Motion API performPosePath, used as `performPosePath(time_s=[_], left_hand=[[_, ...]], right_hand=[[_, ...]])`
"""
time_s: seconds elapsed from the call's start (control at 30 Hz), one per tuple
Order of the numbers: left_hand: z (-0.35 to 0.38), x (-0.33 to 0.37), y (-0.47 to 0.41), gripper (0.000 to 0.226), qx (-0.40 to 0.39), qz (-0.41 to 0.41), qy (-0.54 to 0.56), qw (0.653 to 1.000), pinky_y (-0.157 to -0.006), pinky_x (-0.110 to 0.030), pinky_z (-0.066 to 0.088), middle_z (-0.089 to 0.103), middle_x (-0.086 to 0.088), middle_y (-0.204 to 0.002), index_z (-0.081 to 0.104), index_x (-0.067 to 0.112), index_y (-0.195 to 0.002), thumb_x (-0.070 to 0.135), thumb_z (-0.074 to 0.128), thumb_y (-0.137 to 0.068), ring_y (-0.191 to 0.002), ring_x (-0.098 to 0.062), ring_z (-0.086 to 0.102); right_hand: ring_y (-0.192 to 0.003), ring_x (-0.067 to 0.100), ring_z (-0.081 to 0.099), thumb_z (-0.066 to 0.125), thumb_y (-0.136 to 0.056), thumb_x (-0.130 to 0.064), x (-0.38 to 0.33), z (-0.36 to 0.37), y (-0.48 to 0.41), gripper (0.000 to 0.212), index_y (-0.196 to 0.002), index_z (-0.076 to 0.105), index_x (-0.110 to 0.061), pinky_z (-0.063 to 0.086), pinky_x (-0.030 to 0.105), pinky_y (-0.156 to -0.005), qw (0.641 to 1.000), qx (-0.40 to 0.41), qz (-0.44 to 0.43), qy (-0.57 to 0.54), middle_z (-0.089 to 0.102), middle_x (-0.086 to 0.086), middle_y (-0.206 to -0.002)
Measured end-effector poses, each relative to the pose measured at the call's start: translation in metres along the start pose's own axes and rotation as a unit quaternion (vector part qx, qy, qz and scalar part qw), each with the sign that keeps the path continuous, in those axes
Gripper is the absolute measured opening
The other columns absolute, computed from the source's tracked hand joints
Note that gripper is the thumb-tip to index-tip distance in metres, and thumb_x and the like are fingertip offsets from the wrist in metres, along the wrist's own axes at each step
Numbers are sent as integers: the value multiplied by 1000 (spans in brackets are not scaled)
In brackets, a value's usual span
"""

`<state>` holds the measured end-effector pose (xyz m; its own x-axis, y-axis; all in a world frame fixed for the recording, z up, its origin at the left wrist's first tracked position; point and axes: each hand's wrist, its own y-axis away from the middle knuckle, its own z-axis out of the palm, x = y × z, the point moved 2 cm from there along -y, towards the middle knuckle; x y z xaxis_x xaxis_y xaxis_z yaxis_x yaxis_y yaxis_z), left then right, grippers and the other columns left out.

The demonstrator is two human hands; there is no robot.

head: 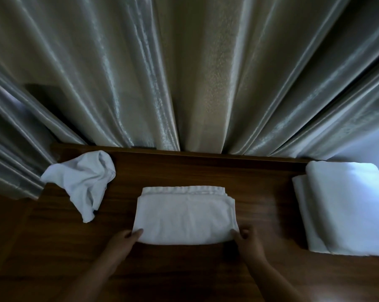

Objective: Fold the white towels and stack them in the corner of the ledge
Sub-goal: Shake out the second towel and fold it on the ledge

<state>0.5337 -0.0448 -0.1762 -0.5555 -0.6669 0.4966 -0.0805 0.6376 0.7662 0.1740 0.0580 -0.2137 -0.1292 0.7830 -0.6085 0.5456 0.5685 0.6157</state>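
A folded towel (185,216) lies flat in the middle of the dark wooden ledge (206,171), its hemmed edge toward the curtain (184,73) and its thick folded edge toward the person. The left hand (123,243) touches the near left corner, fingers laid against the fold; whether it pinches the cloth cannot be told. The right hand (248,241) is at the near right corner, thumb and fingers closed on the edge of the towel. To the left, well apart, a crumpled towel (84,182) sits loose at the ledge's end beside the curtain. In the right corner of the ledge rests a stack (345,205) of folded white towels, near the back rail.
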Motion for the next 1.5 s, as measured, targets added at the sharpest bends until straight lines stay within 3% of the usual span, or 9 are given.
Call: performPosePath(time_s=[0.4, 0.67, 0.77, 0.93, 1.03, 1.17, 1.3, 1.4, 1.5], left_hand=[[-9, 54, -52, 47, 24, 71, 92, 993, -92, -47, 50, 58, -9, -131, 55, 18, -132, 37, 63, -89, -111, -28, 58], [-23, 61, -80, 46, -7, 152, 246, 957, -108, -51, 39, 53, 6, -140, 54, 46, -129, 32, 62, -86, -126, -21, 51], [-20, 62, -92, 60, -10, 141, 121, 983, -107, -50, 39, 43, 2, -148, 36, 40, -144, 26, 61, -91, -132, -26, 44], [-13, 52, -81, 65, 133, 169, -76, 974, -104, -48, 41, 35, -10, -153, 26, 30, -150, 31, 57, -93, -135, -32, 40], [11, 34, -61, 67, 229, 259, -323, 881, -113, -47, 31, 22, -12, -160, 15, 32, -152, 45, 46, -94, -145, -32, 25], [43, 17, -58, 66, 170, 381, -470, 778, -118, -45, -2, -4, -2, -164, 5, 36, -153, 61, 21, -94, -150, -21, -13], [38, 12, -70, 71, 118, 338, -450, 818, -112, -36, -19, -33, 6, -157, -19, 43, -148, 69, 13, -90, -142, -13, -36], [31, 20, -62, 70, 129, 353, -440, 815, -114, -39, -15, -23, 6, -161, -4, 44, -151, 73, 8, -88, -144, -11, -31], [-8, 33, -67, 65, 236, 330, -447, 797, -118, -53, 1, -2, -5, -165, 18, 38, -152, 64, 22, -92, -151, -23, -10]], right_hand=[[-96, 20, 57, 58, -96, -39, -75, 2, -50, 37, -124, 60, -15, 48, 38, -80, 998, -53, -33, -14, 62, 3, -110], [-81, 18, 57, 53, -99, -36, -106, 14, -60, 26, -106, 62, -12, 43, 29, -65, 989, -11, -128, -73, 64, 16, -100], [-98, 18, 55, 55, -98, -37, -101, 24, -69, 44, -136, 50, -16, 49, 33, -75, 993, -27, -116, 15, 59, 9, -126], [-107, 26, 53, 55, -95, -46, -80, 20, -61, 50, -136, 45, -19, 51, 51, -96, 991, 24, -106, 84, 44, 13, -138], [-149, 37, 12, 34, -95, -62, -66, 30, -34, 69, -154, 12, -34, 22, 56, -119, 937, 67, -218, 266, 5, 7, -165], [-142, 24, -41, 14, -93, -68, -58, 61, -15, 72, -149, -25, -45, -27, 42, -114, 819, -35, -382, 427, -47, -3, -151], [-141, 21, -43, 6, -87, -80, -44, 65, -31, 76, -145, -30, -48, -30, 41, -108, 813, -32, -336, 476, -42, -1, -155], [-144, 30, -36, 10, -84, -83, -48, 68, -31, 78, -142, -30, -52, -30, 47, -109, 805, -22, -322, 499, -38, 6, -157], [-149, 40, 7, 34, -77, -85, -58, 79, -28, 89, -154, 21, -43, -12, 51, -115, 781, -13, -352, 516, 13, 13, -165]])
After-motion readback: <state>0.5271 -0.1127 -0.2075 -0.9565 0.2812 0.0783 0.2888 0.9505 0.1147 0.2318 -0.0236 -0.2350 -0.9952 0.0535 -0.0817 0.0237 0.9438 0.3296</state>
